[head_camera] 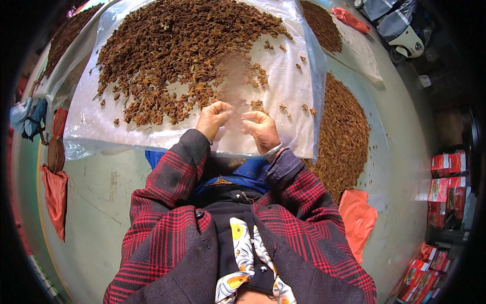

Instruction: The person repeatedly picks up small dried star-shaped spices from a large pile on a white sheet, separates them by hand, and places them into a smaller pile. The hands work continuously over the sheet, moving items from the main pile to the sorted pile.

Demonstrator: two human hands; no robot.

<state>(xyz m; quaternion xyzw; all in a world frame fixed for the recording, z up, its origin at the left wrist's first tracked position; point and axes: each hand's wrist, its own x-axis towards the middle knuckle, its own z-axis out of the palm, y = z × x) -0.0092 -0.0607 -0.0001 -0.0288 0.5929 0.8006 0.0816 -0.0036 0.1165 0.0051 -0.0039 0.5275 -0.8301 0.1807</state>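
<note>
A large heap of dried star anise (171, 49) lies on a plastic-covered white sheet (288, 136) in front of me. My left hand (213, 118) is over the near edge of the heap, its thumb and forefinger brought together. Close beside it, my right hand (262, 131) has its thumb and fingertips pinched in the same way, with a pale band at the wrist. A blurred patch covers the space between the fingertips, so whether either hand holds anything is hidden. Loose star anise pods (258, 104) lie just beyond my right hand.
A second brown heap (341, 140) is on the floor sheet at right, near an orange-red sack (357, 220). Another such sack (55, 201) lies at left. Red boxes (448, 193) are stacked far right; a parked vehicle (402, 34) stands at upper right.
</note>
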